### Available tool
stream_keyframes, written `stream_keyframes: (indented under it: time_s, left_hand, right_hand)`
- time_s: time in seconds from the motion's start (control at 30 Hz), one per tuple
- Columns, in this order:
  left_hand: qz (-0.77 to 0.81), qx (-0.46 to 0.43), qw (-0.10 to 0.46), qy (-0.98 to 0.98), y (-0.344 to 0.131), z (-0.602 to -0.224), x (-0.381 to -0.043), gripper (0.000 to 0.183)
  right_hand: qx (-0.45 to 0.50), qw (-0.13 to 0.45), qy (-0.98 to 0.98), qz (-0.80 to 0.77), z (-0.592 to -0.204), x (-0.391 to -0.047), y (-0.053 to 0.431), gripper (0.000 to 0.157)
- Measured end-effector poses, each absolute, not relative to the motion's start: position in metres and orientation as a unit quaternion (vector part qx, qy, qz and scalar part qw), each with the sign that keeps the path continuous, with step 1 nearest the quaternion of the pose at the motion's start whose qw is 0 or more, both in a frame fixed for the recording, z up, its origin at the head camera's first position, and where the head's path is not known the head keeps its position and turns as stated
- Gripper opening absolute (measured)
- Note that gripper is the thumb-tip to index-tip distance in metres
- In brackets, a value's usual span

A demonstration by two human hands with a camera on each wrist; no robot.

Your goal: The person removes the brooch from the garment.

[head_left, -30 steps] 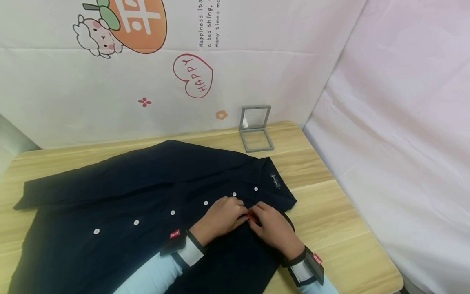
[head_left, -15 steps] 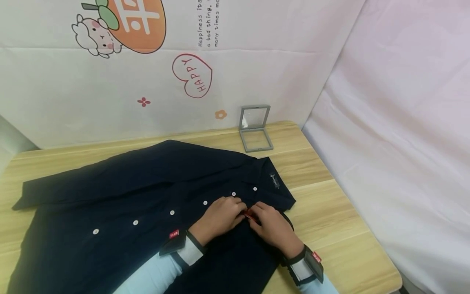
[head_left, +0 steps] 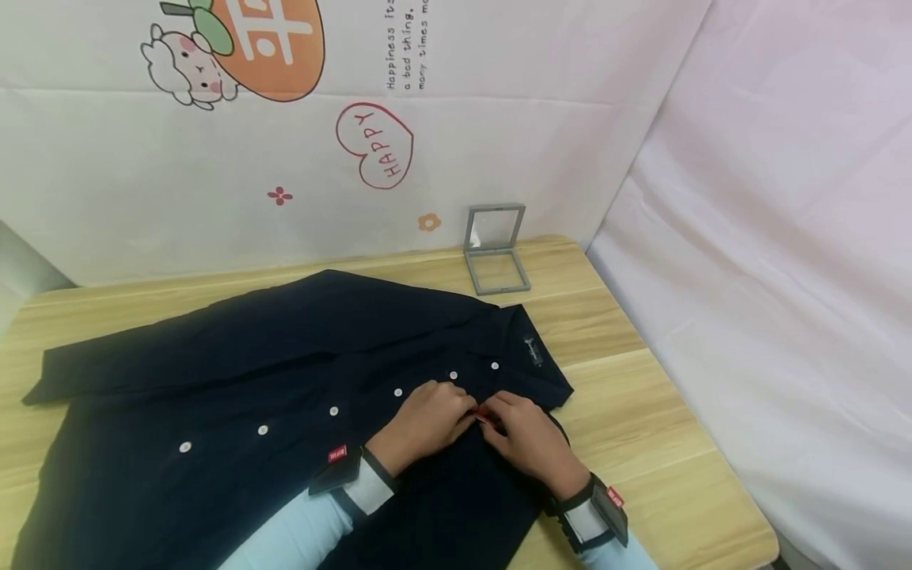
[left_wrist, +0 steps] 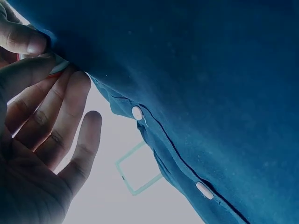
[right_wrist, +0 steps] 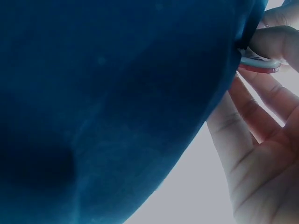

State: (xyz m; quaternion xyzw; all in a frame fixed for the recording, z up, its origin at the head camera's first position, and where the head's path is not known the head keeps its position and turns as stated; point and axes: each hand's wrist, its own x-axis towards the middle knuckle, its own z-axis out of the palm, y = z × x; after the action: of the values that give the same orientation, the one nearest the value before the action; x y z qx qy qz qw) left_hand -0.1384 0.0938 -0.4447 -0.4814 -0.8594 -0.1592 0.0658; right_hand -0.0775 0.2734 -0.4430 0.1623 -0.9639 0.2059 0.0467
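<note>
A dark navy button-up shirt (head_left: 285, 340) lies spread out, its white buttons in a row and its collar to the right. Below the collar, my left hand (head_left: 433, 419) and right hand (head_left: 526, 435) meet at a small flat red-and-white badge (head_left: 482, 416). Both hands pinch it at the shirt cloth. Close up in the right wrist view, the badge (right_wrist: 260, 64) shows a pale back and red rim against the fabric edge, beside the right thumb. Fingers partly cover the badge (left_wrist: 60, 64) in the left wrist view. How it attaches to the cloth is hidden.
A grey-framed clear case (head_left: 496, 252) stands unfolded near the back of the wooden table (head_left: 641, 412). A printed white cloth (head_left: 499, 127) hangs behind, and another white cloth (head_left: 769, 237) hangs at the right.
Both hands stay nearly in place at the badge. Only slight finger movement shows, and the red piece has tilted a little between them. The shirt and case have not moved.
</note>
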Motion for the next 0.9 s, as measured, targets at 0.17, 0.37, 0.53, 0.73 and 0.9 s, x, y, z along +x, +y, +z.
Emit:
stream_keyframes:
  time_s: [0.17,0.37,0.53,0.73,0.9]
  left_hand:
    - [-0.169,-0.484,0.064,-0.856,0.0940,-0.4459,-0.1393,0.008]
    - [-0.188,-0.486,0.055,-0.852,0.0936,-0.4435,-0.1387,0.009]
    - [-0.192,-0.486,0.049,-0.851,0.0949,-0.4428,-0.1401,0.013]
    - [-0.198,-0.481,0.041,-0.853,0.0951,-0.4429,-0.1404,0.015]
    - [-0.206,-0.478,0.038,-0.853,0.0947,-0.4437,-0.1401,0.016]
  right_hand:
    - [0.177,0.071,-0.960,0.207,-0.4441,-0.0783,0.2738,0.011]
    - [0.191,0.082,-0.955,0.213,-0.4453,-0.0804,0.2746,0.008]
    - [0.190,0.085,-0.956,0.209,-0.4440,-0.0822,0.2738,0.006]
    - [0.194,0.099,-0.957,0.192,-0.4425,-0.0824,0.2717,0.008]
    - [0.196,0.104,-0.957,0.186,-0.4430,-0.0820,0.2697,0.006]
